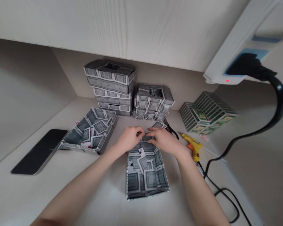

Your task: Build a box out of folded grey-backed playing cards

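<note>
The fingers (140, 130) of the left hand (129, 139) are bunched narrowly at the far end of an open box (148, 195) covered in playing cards, while those of the right hand (164, 140) are loosely parted over the same end; whether either hand really pinches the wall or some small piece against it, I cannot tell. The box lies between the forearms on the pale worktop (103, 185), its long sides running away from the person. It should be very light, its walls springy rather than truly stiff, likely to bow or crease under a hard squeeze, and the card faces probably a little slick. A gentle hold low on both long sides, or at the corners where walls brace each other, would likely suit it best; tipping it would let the loose cards (152, 179) inside slide. The hands cover most of the far wall, so its edge and corners are hard to make out, and a black-handled tool (172, 129) is partly hidden beyond the right hand. Further out, a yellow glue gun (195, 147) lies to the right and a second open box (72, 138) with cards to the left, beside a dark phone (40, 152). Behind stand a taller stack (113, 82) and a shorter stack (153, 103) of similar boxes, their backs unseen; the power cord (240, 138) runs off the bottom edge.
</note>
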The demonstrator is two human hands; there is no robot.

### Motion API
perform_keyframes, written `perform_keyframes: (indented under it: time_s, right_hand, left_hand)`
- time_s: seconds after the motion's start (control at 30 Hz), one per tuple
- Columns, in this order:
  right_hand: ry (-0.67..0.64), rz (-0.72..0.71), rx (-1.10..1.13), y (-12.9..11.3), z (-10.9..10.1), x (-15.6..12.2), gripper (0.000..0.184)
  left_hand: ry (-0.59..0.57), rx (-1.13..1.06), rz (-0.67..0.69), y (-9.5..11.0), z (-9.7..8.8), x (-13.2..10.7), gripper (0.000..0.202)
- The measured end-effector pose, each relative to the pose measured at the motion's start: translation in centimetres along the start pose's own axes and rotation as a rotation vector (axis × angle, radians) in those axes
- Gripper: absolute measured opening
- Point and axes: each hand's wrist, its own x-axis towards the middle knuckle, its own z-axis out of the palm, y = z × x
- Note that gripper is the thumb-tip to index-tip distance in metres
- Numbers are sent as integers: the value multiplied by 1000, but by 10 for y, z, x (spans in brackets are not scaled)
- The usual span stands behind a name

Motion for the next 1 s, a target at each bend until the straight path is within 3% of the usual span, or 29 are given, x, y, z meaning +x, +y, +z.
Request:
perform_keyframes:
  time_s: [0.2, 0.43, 0.6, 0.8, 1.0]
  right_hand:
    - [-14, 36, -73, -11, 8, 6, 22]
    - [49, 39, -162, -19, 16, 6, 27]
    - [23, 0, -125, -15, 19, 9, 32]
    - [-5, 54, -77, -9, 25, 13, 28]
    - [-46, 47, -62, -7, 18, 9, 25]
  left_hand:
    - [-86, 50, 20, -5, 1, 1, 33]
    - [-100, 111, 14, -5, 4, 1, 28]
    - [-92, 84, 44, -4, 1, 1, 28]
    - [-97, 58, -4, -2, 0, 0, 28]
    - [-74, 8, -38, -1, 2, 0, 24]
